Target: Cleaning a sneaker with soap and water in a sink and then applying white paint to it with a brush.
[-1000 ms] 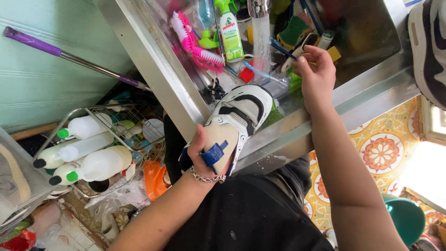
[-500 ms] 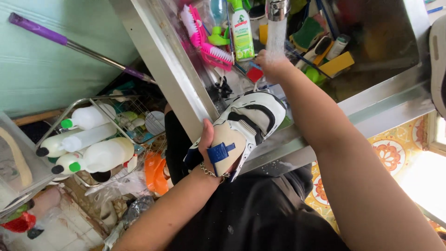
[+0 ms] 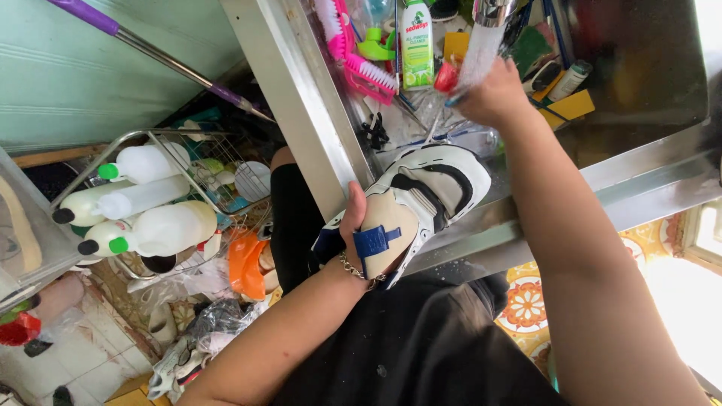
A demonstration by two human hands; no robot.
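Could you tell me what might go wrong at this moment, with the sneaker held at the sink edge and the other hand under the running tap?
The left hand alone grips the white and black sneaker on the steel sink rim; wet, it could slip to the floor. The right hand sits under the tap stream, so water may splash onto the black clothing. The pink brushes and green-capped cleaner bottle crowd the area and could be knocked.

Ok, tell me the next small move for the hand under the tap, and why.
Probably bring the right hand back down to the white sneaker. That hand is up in the running water holding something small I cannot make out, while the left hand alone grips the sneaker at the heel on the sink edge.
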